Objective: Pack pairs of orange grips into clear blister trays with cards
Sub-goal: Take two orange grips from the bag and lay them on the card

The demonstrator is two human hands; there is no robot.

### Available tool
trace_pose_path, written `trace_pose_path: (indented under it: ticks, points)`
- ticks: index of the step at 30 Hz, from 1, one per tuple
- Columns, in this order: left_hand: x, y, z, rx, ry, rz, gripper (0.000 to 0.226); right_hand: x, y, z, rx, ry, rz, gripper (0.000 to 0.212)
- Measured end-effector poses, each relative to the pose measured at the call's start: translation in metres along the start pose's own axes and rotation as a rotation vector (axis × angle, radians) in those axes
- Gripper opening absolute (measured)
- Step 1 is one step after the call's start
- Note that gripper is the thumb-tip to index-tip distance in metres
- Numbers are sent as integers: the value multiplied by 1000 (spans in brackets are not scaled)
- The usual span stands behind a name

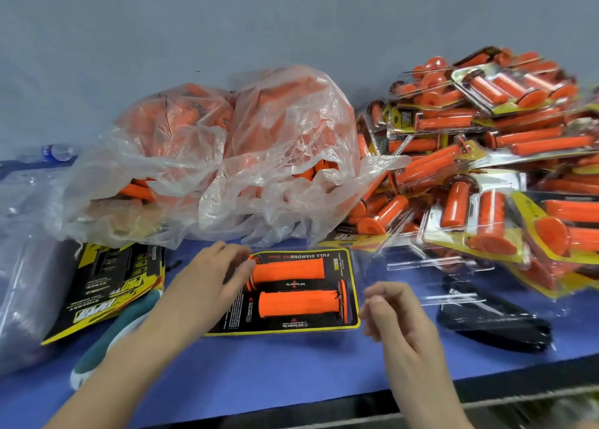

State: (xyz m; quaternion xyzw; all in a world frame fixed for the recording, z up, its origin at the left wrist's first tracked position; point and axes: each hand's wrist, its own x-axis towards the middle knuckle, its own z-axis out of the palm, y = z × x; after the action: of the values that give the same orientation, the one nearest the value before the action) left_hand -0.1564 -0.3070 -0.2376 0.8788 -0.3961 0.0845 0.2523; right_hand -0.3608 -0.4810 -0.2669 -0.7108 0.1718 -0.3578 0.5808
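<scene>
A black and yellow card (pixel 311 323) lies on the blue table in front of me, with two orange grips on it. The upper grip (pixel 288 270) and the lower grip (pixel 298 303) lie side by side. My left hand (pixel 214 273) rests at the card's left edge, its fingertips touching the upper grip's flanged end. My right hand (pixel 393 312) hovers just right of the card with fingers loosely curled, holding nothing. A clear blister tray (pixel 418 260) lies to the right of the card.
A clear plastic bag (pixel 227 156) of loose orange grips sits behind the card. A heap of packed blister packs (pixel 486 156) fills the right. A stack of printed cards (pixel 113 282) lies at left, beside a teal tool handle (pixel 110 341). A black object (pixel 496 325) lies at right.
</scene>
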Motion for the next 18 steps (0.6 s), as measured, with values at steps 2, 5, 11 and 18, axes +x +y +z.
trace_pose_path:
  ticks: [2,5,11,18]
  points:
    - [-7,-5,-2,-16,7,-30,25,-16,7,1,13,53,66,22]
    - [-15,7,0,-53,2,38,33,-22,9,0,-178,95,-8,22]
    - [-15,56,22,-31,-45,280,45,15,6,-9,-952,48,-506,34]
    - [9,70,46,38,-146,299,46,27,28,-8,-1112,10,-548,43]
